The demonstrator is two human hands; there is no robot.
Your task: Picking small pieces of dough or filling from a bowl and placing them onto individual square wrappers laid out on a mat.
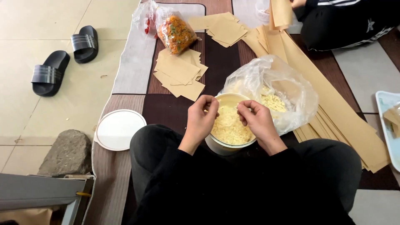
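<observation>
Between my black-trousered knees (pixel 166 146), the round cream plastic bowl of pale shredded crumbs (pixel 230 125) is sitting directly under both hands; left fingers (pixel 207 105) and right fingers (pixel 246 109) are pinching narrow, equally near.

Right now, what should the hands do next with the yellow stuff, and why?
Probably lower the pinch into the bowl. Both the left hand and right hand hover just over its pale yellow shreds, fingertips drawn together, so they seem to be working them.
</observation>
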